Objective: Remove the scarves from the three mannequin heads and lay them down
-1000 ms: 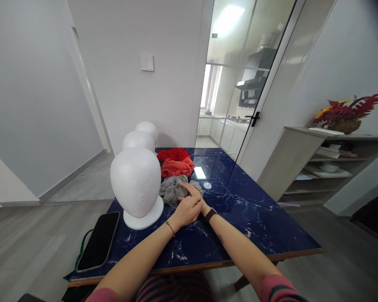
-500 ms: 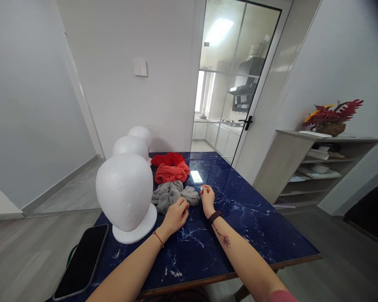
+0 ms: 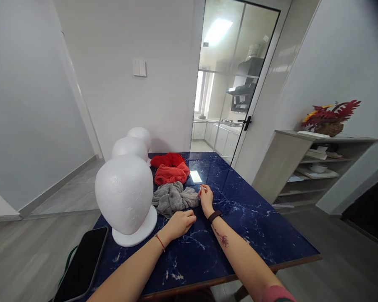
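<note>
My left hand is closed just in front of a crumpled grey scarf-like cloth, its fingers curled down by the tabletop. Anything inside those fingers is hidden. At the cloth's right end, my right hand pinches a tiny whitish thing at the fingertips, too small to name. Behind the grey cloth lie a crumpled coral-red cloth and a deeper red cloth. A white foam head on a round base stands left of my left hand.
Two more white foam heads, a middle one and a far one, line up behind. A black phone lies at the left edge of the blue marbled table. A shelf unit stands to the right.
My left hand has come away from the grey cloth, moving right and slightly nearer to me. My right hand has barely shifted. The cloths and foam heads stay in place.
</note>
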The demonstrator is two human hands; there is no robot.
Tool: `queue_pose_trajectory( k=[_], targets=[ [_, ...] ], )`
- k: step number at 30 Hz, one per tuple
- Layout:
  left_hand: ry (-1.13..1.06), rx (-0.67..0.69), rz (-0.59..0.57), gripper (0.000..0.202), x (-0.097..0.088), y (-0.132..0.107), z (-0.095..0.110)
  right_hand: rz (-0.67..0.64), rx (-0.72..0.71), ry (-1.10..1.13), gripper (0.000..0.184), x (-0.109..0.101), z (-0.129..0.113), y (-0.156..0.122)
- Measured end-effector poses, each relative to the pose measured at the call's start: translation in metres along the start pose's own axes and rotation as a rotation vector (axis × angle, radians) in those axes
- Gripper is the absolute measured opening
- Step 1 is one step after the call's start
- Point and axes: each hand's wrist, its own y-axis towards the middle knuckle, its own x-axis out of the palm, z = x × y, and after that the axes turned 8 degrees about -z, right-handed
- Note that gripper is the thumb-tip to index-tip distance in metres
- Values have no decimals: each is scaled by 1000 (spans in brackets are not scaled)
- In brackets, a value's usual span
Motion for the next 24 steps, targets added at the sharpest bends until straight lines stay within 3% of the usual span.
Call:
queue_pose_trajectory(
  k=[5,13,20,24],
  targets=[
    [99,37,-47,16,-3,0,6,10,10,-20,33,1,2,3],
    [-27,-7,-8,20,-3,-2,7,-3,23,-9,34,0,2,2],
    [-135,-217,238,21,-1,1,1,-16,12,-12,34,-1,-1,0],
    [-177,-367,249,19,2,0,-2,-21,9,-16,35,-1,-1,0]
  ],
)
